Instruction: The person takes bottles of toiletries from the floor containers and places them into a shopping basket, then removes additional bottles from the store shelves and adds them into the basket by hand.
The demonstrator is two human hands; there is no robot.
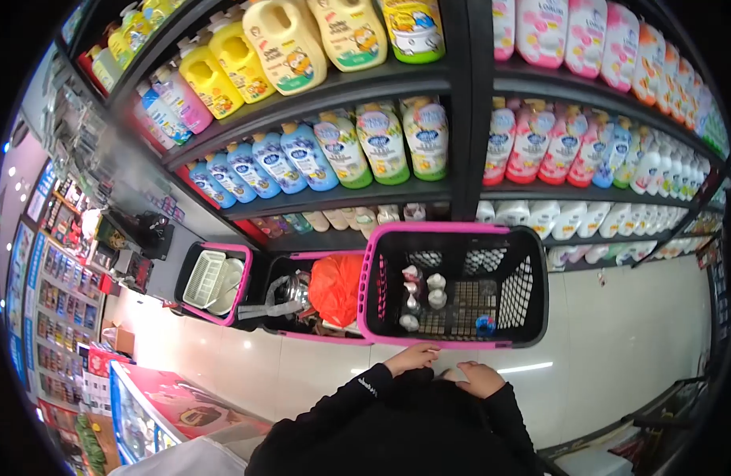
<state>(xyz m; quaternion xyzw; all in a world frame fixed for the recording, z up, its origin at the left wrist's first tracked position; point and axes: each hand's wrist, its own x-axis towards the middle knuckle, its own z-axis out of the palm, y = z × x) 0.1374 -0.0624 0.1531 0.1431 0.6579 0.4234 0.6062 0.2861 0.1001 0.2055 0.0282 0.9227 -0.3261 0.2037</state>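
The left hand [411, 360] and right hand [480, 380] lie apart, fingers loosely open, no object visible in either. Beyond, the large basket [492, 344] already contains small pale items [437, 298] and a blue item [485, 325]; what remains cannot be told.

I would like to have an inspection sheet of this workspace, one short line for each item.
Surface: pale, glossy floor, with light reflecting on it.
Job's things: large basket, black with pink trim, upright; it holds several small pale things and one blue thing, too small to identify.
Clutter: at its left, middle basket with a red-orange bag; further left, small basket with a white rack.
Hands: left hand and right hand at the large basket's near side; grasp and contact unclear.
Cables: nothing seen.
Surroundings: dark shelves with rows of bottles behind the baskets.
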